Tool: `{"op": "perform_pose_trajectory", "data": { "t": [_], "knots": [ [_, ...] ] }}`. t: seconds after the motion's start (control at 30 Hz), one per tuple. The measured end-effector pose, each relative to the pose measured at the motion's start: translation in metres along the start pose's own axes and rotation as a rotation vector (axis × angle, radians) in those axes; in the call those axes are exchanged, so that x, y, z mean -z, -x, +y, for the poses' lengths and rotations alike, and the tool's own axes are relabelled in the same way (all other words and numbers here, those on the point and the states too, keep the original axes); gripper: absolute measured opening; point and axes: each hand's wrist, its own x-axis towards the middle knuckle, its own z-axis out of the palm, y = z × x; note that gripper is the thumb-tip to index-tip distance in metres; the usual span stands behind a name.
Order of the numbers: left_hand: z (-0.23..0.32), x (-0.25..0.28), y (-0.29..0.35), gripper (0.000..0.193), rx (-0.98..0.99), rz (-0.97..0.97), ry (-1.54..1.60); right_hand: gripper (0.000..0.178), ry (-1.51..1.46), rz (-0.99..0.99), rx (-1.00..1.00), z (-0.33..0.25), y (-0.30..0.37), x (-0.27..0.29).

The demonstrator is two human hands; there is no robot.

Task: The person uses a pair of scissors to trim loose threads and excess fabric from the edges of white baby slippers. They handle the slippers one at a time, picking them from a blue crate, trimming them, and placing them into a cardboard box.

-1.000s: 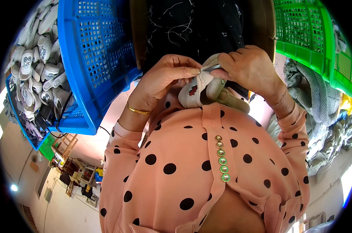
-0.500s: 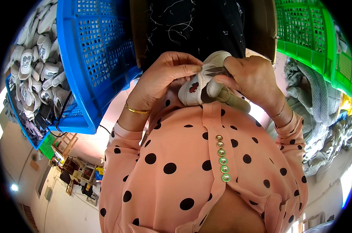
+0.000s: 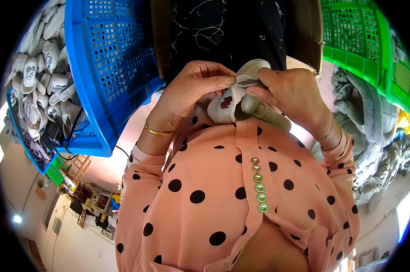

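A small white shoe (image 3: 219,112) with a red patch rests against my front, its opening toward my right. A pale second shoe (image 3: 270,115) lies partly behind it. My left hand (image 3: 191,90) is closed, thumb and forefinger pinching the shoe's upper edge; its other fingers are mostly hidden. In my right hand (image 3: 297,93) I grip small metal thread snips (image 3: 249,83). Their blades lie close together at that same edge, just beside my left fingertips. Whether a thread is caught between them is too small to tell.
At the left stands a blue plastic crate (image 3: 107,50), with many white shoes (image 3: 46,77) piled beyond it. A green crate (image 3: 354,54) is at the right, above grey-white shoe pieces (image 3: 368,131). Loose threads (image 3: 209,31) cling to dark cloth over my lap, between cardboard sides (image 3: 304,36).
The snips' blades, apart before, have come together. My right hand has shifted slightly left and down toward the shoe's edge. My left hand and the shoes stay nearly in place.
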Motion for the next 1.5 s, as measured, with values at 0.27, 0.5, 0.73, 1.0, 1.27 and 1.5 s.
{"op": "perform_pose_trajectory", "data": {
  "t": [0.27,0.5,0.73,1.0,1.27,1.5],
  "knots": [
    [-0.001,0.0,0.0,0.022,0.05,0.011,0.026,0.039,0.033,-0.006,-0.042,-0.014,0.002,0.007],
    [-0.002,0.001,0.0,0.022,0.026,-0.008,0.038,0.041,-0.448,0.033,-0.177,0.01,-0.007,-0.004],
    [0.013,-0.001,-0.001,0.019,-0.077,-0.032,-0.162,0.027,-1.112,-0.134,-0.319,0.013,-0.018,-0.015],
    [0.026,-0.012,0.015,0.015,-0.398,0.207,-0.537,0.018,-1.034,-0.109,-0.335,0.011,-0.028,-0.019],
    [0.009,0.025,-0.004,0.016,-0.675,0.65,-0.984,0.02,-1.01,-0.119,-0.41,0.007,-0.03,-0.01],
    [0.003,-0.011,0.0,0.021,-0.19,0.182,-0.443,0.019,-1.067,-0.065,-0.421,0.008,-0.029,-0.016]
  ]
}}
